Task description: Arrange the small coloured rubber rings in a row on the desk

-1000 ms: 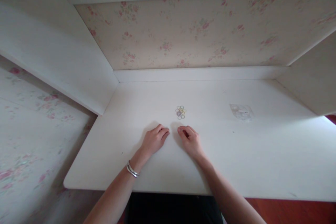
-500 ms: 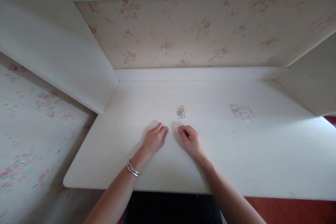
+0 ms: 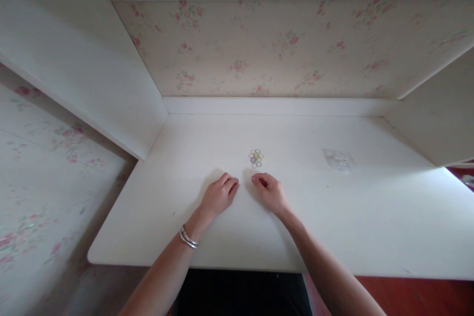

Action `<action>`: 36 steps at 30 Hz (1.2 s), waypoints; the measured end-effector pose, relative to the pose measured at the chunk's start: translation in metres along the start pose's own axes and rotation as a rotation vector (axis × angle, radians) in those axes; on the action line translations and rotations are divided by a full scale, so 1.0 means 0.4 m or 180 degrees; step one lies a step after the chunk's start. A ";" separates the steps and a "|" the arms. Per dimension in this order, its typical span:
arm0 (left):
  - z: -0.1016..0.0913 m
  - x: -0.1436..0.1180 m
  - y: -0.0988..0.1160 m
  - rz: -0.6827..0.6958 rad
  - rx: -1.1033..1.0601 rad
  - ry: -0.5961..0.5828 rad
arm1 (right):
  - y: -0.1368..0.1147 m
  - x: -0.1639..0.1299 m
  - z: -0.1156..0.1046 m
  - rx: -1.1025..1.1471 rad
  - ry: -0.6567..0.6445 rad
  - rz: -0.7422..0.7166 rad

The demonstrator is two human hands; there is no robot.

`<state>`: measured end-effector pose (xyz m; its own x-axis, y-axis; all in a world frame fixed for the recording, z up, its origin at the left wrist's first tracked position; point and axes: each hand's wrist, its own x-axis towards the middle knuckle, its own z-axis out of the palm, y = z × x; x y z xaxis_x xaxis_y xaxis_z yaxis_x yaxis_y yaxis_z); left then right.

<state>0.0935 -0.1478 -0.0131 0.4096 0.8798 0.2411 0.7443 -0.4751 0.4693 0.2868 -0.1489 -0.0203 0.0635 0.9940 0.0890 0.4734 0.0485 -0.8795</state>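
Several small thin rings (image 3: 256, 158) in pale, yellow and purplish tones lie in a loose cluster on the white desk. Just in front of them, to the left, my left hand (image 3: 218, 194) rests on the desk with thumb and fingertips pressed together. My right hand (image 3: 271, 192) mirrors it on the other side, thumb and forefinger pinched and the other fingers curled. A narrow gap separates the two pinches. Anything between the fingertips is too small to make out. A silver bangle (image 3: 188, 237) circles my left wrist.
On the right of the white desk (image 3: 370, 227) lies a clear plastic bag (image 3: 338, 159). A tiny speck (image 3: 328, 186) sits in front of it, and a small dark bit (image 3: 174, 214) is at left. White panels enclose the desk's back and sides.
My right hand has lifted or shifted very slightly away from me, with its fingers still pinched. My left hand stays nearly in place. The view has turned a little.
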 end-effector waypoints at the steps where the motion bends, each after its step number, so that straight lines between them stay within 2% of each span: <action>1: -0.001 0.000 -0.001 -0.0023 -0.0099 0.0041 | 0.005 0.013 -0.004 -0.0061 0.0002 0.0004; 6: -0.006 0.004 -0.014 -0.0300 -0.0816 0.0329 | 0.016 0.093 -0.032 -0.0771 0.0047 -0.0096; 10: -0.012 0.011 -0.036 -0.0632 -0.1401 0.0567 | -0.007 0.151 -0.037 -0.1535 -0.0084 -0.0264; 14: -0.016 0.018 -0.062 -0.0957 -0.1660 0.0720 | -0.039 0.190 -0.013 -0.2255 -0.0368 -0.0230; 21: -0.016 0.017 -0.071 -0.1106 -0.1901 0.0770 | -0.051 0.220 0.032 -0.2530 -0.0431 -0.0080; 29: -0.013 0.017 -0.070 -0.1083 -0.1876 0.0710 | -0.076 0.190 0.050 -0.2566 -0.0639 -0.0331; 36: -0.023 0.019 -0.065 -0.1162 -0.1958 0.0697 | -0.098 0.089 0.045 -0.1900 -0.0791 -0.1044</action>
<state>0.0726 -0.1285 -0.0157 0.0307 0.9932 0.1125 0.3570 -0.1160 0.9269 0.2546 -0.1135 0.0088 -0.3320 0.9338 0.1331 0.8373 0.3567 -0.4144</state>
